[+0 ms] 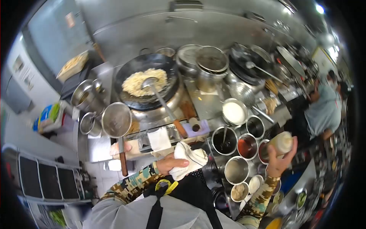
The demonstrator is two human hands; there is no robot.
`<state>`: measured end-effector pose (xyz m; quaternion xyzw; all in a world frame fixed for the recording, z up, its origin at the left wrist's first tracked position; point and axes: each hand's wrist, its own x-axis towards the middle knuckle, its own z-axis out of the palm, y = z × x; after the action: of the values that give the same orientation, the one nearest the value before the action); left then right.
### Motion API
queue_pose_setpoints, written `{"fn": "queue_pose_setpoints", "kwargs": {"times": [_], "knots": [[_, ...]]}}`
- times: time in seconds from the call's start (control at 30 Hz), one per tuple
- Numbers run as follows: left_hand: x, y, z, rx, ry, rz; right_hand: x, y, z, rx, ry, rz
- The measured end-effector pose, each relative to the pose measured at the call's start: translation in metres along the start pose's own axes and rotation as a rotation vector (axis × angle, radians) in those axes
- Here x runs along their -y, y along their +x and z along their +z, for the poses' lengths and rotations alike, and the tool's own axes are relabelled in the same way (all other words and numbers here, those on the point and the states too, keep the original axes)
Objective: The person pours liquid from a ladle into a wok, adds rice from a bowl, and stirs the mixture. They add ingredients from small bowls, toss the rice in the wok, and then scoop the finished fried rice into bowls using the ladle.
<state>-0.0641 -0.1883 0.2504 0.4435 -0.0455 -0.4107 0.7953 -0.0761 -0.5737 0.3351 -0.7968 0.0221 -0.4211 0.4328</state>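
Note:
A folded white cloth (188,160) is gripped in my left hand (171,164), in front of my apron near the stove's front edge. My right hand (281,162) is wrapped round a squeeze bottle (281,142) with pale contents, raised above the seasoning pots on the right. Pale, rice-like food (133,84) lies in a large black wok (124,100). A ladle (160,100) rests in the wok, its wooden handle leaning over the stove's front edge beside a purple cloth (202,128).
Pots of white (233,112), dark (224,141) and red (248,147) contents stand right of the stove. A strainer (116,120) sits left with its handle sticking out. Stacked pots (211,78) and another wok (244,72) stand behind. People (324,108) are at the far right.

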Motion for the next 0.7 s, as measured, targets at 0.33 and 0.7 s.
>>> {"fn": "queue_pose_setpoints", "kwargs": {"times": [0.33, 0.7], "knots": [[-0.020, -0.056, -0.039, -0.041, -0.012, 0.358, 0.139, 0.053, 0.288, 0.761, -0.624, -0.674], [-0.039, -0.109, -0.126, -0.197, -0.225, 0.352, 0.110, 0.049, 0.433, 0.887, -0.899, -0.578]]}}
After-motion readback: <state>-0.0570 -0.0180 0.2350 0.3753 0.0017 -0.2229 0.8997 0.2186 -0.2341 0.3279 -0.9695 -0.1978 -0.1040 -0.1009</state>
